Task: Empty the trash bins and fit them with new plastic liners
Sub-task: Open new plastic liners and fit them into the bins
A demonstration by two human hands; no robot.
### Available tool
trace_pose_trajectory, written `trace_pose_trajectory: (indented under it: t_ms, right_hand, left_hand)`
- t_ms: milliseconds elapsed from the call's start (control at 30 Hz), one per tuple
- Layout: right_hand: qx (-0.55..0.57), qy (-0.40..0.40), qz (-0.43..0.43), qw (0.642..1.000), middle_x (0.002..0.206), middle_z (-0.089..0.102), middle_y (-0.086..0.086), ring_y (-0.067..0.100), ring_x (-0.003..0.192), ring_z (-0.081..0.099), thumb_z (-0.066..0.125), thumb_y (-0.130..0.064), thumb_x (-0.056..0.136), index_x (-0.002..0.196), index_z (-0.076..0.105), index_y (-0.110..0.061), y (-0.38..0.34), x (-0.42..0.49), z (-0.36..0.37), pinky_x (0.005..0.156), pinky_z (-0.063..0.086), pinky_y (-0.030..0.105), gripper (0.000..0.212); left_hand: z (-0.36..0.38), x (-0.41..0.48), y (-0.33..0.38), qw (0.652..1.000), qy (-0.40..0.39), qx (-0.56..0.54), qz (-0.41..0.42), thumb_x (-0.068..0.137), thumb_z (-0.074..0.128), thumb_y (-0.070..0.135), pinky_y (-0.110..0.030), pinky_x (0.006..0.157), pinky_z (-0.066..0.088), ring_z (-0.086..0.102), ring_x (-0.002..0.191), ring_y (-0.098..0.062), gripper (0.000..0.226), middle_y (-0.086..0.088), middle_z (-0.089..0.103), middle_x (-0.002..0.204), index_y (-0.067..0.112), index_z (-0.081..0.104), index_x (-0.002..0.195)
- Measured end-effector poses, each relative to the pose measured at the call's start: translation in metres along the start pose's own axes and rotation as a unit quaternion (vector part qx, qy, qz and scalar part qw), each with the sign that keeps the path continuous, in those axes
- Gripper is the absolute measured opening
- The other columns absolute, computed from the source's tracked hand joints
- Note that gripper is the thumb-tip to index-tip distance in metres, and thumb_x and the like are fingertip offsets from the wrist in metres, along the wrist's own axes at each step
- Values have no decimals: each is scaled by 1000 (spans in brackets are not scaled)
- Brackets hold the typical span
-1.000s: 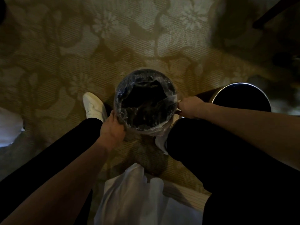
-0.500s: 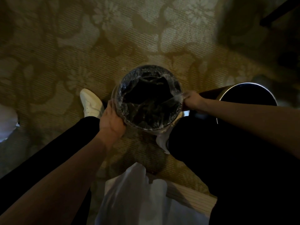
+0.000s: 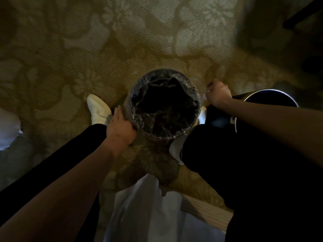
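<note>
Liner [image 3: 139, 88] looks nearly seated: clear film is folded over the rim of the bin [image 3: 126, 107] all round & sags dark into the middle. Left hand [image 3: 120, 126] grips the near-left rim, fingers curled over film & wall together. Right hand [image 3: 218, 93] is off the rim, just beyond its far-right side, fingers curled tight. It seems to pinch a tail of slack film running from that grip back to the rim. Light's poor, so prob. but not certain. Bin stands on the carpet [image 3: 70, 49] btw the two grips, touching the left one.

Risks, my guess:
- Thin film tears if the right pinch hauls too hard vs. the left clamp.
- Pull is one-sided, so the fold under the left fingers could slip into the bin once they let go.
- Bin may tip or skid toward the right grip & knock the second bin [image 3: 272, 90] just behind that wrist.
- White bag [image 3: 145, 206] lies near, beside the left forearm, so it's easy to tread on.
</note>
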State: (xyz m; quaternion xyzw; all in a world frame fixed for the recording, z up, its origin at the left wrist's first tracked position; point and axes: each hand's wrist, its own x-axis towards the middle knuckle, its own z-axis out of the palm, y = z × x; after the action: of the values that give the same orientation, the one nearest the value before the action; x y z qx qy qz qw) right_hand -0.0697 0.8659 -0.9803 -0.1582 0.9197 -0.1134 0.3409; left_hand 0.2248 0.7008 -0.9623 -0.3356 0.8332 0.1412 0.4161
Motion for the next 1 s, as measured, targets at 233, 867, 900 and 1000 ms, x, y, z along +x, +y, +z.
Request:
trace_pose_trajectory:
  t_ms: [233,867,900,1000]
  right_hand:
    - [155,17,-33,987,106,70,14,32,96,66,40,-47,100,104,61,-12,-40,-5,-18,92,53,43,41]
    - [297,-117,17,948,90,65,7,15,73,61,35,-59,100,112,63,-9,-43,-36,-79,62,50,24,59]
    - [301,-119,19,946,87,65,6,14,68,61,37,-57,101,111,62,-9,-31,-48,-91,58,48,23,55]
    - [306,-107,23,946,87,67,6,11,61,64,43,-46,102,102,60,-13,19,-93,-125,58,46,22,37]
  left_hand:
    - [-34,-11,3,903,165,-378,-123,99,40,21,-37,79,41,58,101,-37,27,-19,64,108,4,61,104]
    - [-96,-49,27,799,38,-599,-13,101,50,30,-34,98,39,47,127,-18,46,3,49,141,21,39,145]
    - [-105,-61,34,806,40,-590,-3,102,49,30,-32,95,38,46,130,-19,45,5,48,140,22,39,145]
    - [-132,-90,70,837,41,-545,33,102,49,32,-31,90,37,47,127,-22,41,4,51,133,21,43,141]
